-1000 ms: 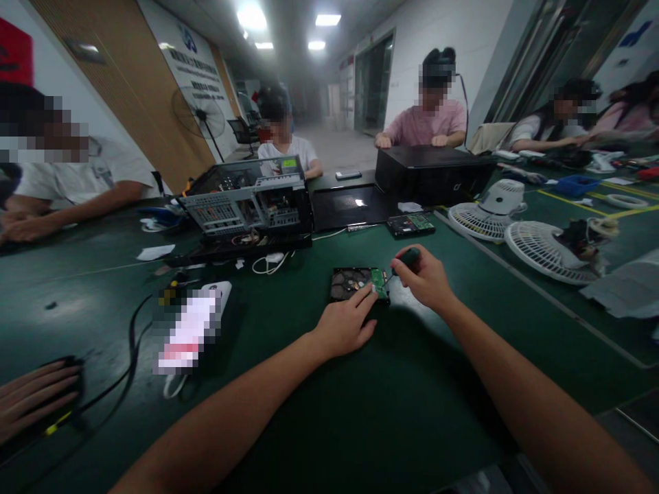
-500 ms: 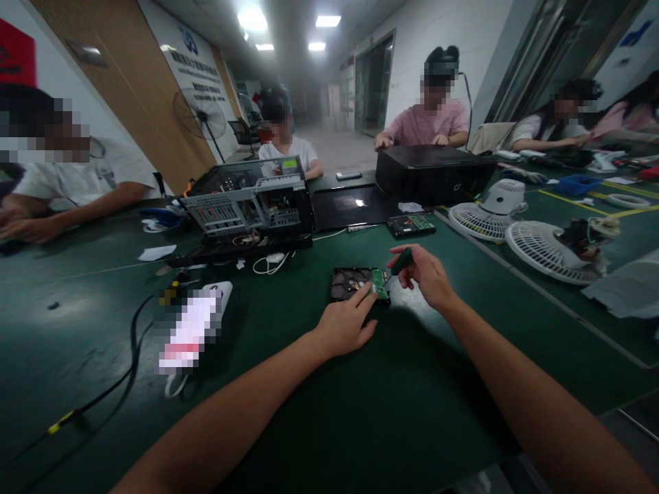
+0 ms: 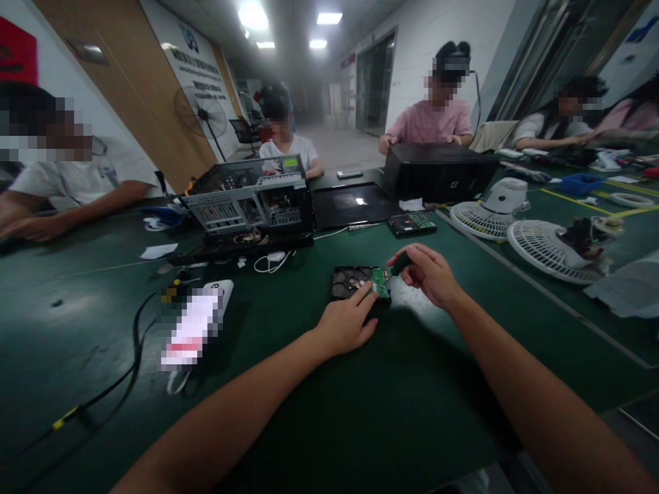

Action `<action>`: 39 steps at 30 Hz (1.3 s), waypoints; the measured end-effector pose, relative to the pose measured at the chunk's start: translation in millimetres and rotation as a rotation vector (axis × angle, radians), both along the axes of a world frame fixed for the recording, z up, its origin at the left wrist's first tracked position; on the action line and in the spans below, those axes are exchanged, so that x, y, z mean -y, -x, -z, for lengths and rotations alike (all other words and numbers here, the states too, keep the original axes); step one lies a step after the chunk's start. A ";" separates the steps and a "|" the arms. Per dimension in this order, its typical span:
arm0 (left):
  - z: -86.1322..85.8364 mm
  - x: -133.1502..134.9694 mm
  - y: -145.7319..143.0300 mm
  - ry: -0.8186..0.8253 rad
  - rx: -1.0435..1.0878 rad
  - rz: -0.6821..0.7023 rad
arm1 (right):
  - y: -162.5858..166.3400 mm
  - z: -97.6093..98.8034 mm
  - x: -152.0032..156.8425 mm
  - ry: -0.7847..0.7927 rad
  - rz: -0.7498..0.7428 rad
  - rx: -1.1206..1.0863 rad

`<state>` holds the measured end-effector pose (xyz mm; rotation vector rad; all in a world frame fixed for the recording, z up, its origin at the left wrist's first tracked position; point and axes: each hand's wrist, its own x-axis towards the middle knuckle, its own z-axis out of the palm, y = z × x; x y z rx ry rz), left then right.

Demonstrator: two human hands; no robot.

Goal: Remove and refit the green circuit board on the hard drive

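A hard drive (image 3: 344, 280) lies flat on the green table in front of me, its green circuit board (image 3: 379, 278) facing up at the right end. My left hand (image 3: 346, 322) rests on its near edge with stretched fingers, the thumb apart on the table side. In my right hand (image 3: 431, 276) is a screwdriver (image 3: 400, 263) with a dark green handle, gripped between thumb and fingers. Its thin shaft slants down left to the circuit board; the exact tip contact is too small to make out.
Beyond the drive are a second hard drive (image 3: 412, 224), an opened computer case (image 3: 247, 206) and a black panel (image 3: 355, 206). A phone (image 3: 195, 326) with a cable lies at left. Fan parts (image 3: 550, 250) stand at right. Co-workers sit around; one touches a black case (image 3: 443, 171).
My hands and the hard drive stay almost in place; the screwdriver's handle has shifted very slightly. Across the table, the co-worker in pink and the black case have moved a little to the right.
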<state>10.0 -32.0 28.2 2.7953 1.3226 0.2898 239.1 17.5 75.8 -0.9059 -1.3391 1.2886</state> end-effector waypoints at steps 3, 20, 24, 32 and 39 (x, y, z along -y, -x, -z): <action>-0.8 0.2 0.3 0.004 0.004 -0.003 | 1.9 -0.3 -0.8 0.043 -0.021 -0.082; -4.7 0.9 0.6 0.016 -0.012 -0.003 | 0.7 -3.5 0.6 0.052 -0.032 -0.013; -3.7 0.8 0.3 0.009 -0.001 0.001 | 0.3 -2.7 -0.2 0.045 -0.046 -0.067; -1.6 0.2 -0.1 0.004 -0.003 0.003 | -0.1 2.3 -2.3 0.069 -0.063 -0.064; -1.3 0.1 0.8 0.004 0.004 0.006 | -0.5 -0.6 1.3 0.027 -0.088 -0.006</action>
